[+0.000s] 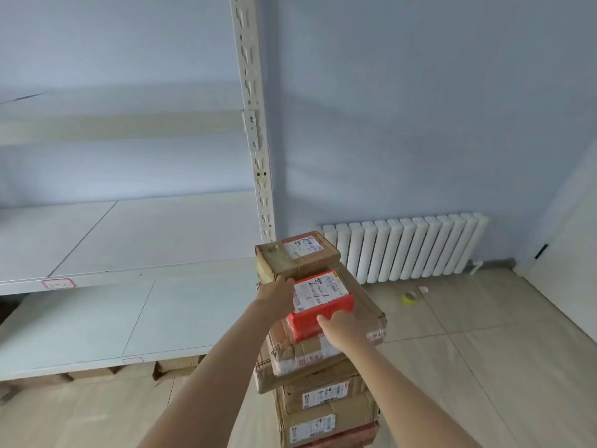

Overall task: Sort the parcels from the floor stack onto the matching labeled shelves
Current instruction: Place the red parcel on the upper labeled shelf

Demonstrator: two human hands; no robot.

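Head view looks down over a tall floor stack [319, 383] of cardboard parcels standing at about 6 o'clock, just right of the white shelf upright [255, 150]. On top of the stack, at about 5 o'clock of centre, lies a red parcel [318, 305] with a white label bearing a handwritten mark that may be a 2, though I cannot read it for sure. Behind it, toward 12 o'clock, sits a small brown parcel [297, 258], also labelled.

Both hands are on the red parcel. The left hand [278, 294] presses against its left side, fingers curled round the far edge as far as I can tell. The right hand [339, 323] holds the near right corner, fingers wrapped over the red front face. The parcel rests on the box beneath; whether it is lifted clear I cannot tell.

Step in hand, by my reading: picking the top parcel off the stack. Next comes lifting it without dragging the brown parcel beside it, then carrying it toward 9 o'clock, where the shelf [129, 240] carries a red-bordered tag [58, 283] on its front edge. The tag's number is too blurred to match; it needs checking against the label first.
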